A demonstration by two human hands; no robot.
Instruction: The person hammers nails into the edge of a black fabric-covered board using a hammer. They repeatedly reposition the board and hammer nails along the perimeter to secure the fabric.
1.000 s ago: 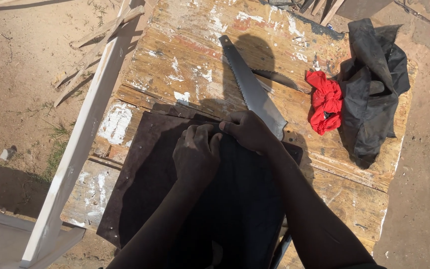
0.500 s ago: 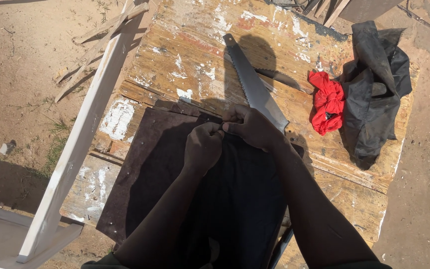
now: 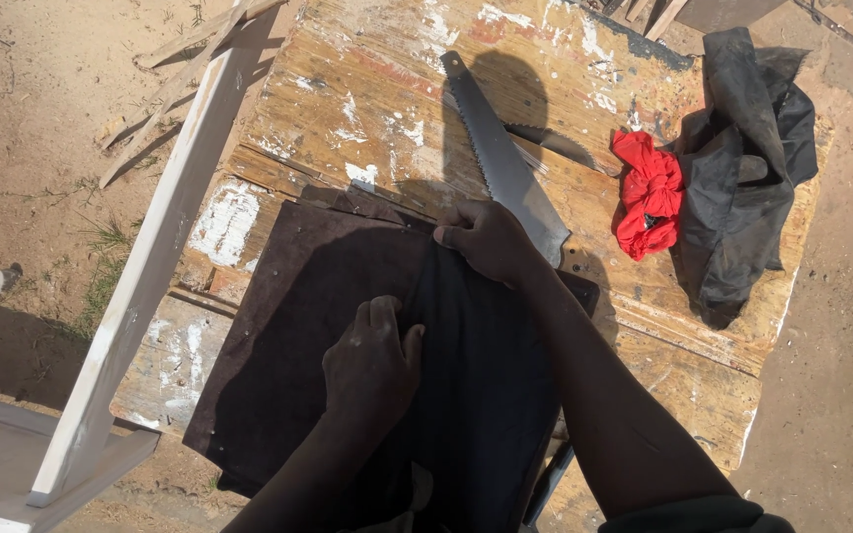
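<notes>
Dark cloth (image 3: pixel 466 375) flat on brown board (image 3: pixel 288 326), near tabletop (image 3: pixel 367 89) edge. L hand (image 3: pixel 372 370) fingers clenched, bunching cloth. R hand (image 3: pixel 491 242) fingers pinching cloth's far edge, touching saw (image 3: pixel 501 163).

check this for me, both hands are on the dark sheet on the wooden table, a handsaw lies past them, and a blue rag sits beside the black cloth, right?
Not quite: the rag is red, not blue, as the head view shows. The rest stands: the left hand and right hand are on the dark sheet on the wooden table, the handsaw lies past them, and the rag sits beside the black cloth.
</notes>
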